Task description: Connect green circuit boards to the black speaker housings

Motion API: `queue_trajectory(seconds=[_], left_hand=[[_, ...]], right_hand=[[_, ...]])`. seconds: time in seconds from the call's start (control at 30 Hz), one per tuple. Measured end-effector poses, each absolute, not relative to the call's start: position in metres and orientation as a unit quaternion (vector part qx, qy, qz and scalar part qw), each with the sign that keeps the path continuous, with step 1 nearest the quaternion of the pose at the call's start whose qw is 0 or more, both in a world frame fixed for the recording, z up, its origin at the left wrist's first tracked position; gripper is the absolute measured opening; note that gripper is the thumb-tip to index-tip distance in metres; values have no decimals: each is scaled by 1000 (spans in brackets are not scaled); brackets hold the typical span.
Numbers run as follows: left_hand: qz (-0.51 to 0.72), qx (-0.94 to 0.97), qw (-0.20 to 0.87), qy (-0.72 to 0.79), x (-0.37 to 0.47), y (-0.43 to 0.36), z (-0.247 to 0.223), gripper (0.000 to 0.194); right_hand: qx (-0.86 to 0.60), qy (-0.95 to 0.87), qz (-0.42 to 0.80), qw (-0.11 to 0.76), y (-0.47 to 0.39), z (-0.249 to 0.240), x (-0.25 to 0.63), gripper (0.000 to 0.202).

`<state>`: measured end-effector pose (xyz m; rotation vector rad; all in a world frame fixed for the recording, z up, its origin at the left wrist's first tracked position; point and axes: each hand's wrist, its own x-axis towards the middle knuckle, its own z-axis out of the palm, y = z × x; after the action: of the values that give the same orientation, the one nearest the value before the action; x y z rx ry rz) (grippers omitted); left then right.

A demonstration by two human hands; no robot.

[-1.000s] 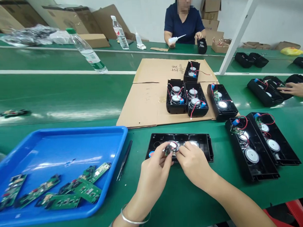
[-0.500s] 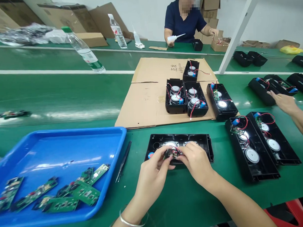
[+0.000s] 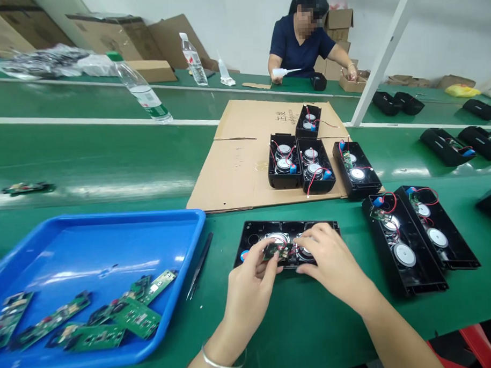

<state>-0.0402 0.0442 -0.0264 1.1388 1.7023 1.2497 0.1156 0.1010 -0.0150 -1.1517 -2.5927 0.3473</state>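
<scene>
Between the thumb and fingers of my left hand (image 3: 252, 283) is a small circuit board (image 3: 279, 251) with red wires, held over a black speaker housing (image 3: 247, 232). My right hand (image 3: 331, 261) is at the right half of that housing, its thumb and index finger spread apart; whether a fingertip touches a wire I cannot tell. The housing lies lengthwise in front of me, with round speaker drivers and a blue cylindrical part (image 3: 243, 255) at its left end. My hands cover much of its front side.
At left, a blue tray (image 3: 121, 216) carries several green circuit boards (image 3: 137, 316); tweezers (image 3: 200, 266) lie beside it. More housings (image 3: 404, 253) stand to the right and on a cardboard sheet (image 3: 229, 174). Bottles (image 3: 143, 93) stand farther back. A person (image 3: 301, 45) sits across, holding a white squeeze bottle.
My right hand has moved off the circuit board, its fingers now spread. At the right, another person's hand has left view, and the housing it touched has gone from its place.
</scene>
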Motion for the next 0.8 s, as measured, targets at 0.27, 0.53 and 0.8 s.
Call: queue_trajectory(seconds=[0.27,0.53,0.8], left_hand=[[443,527,145,711,-53,37,-24,29],[419,491,389,657,-89,22,23,35],[464,379,348,721,-96,152,25,52]], right_hand=[[-407,-911,30,57,106,-22,130,103],[-389,-897,-55,203,63,-33,151,74],[-416,-868,-68,264,44,-7,188,85]])
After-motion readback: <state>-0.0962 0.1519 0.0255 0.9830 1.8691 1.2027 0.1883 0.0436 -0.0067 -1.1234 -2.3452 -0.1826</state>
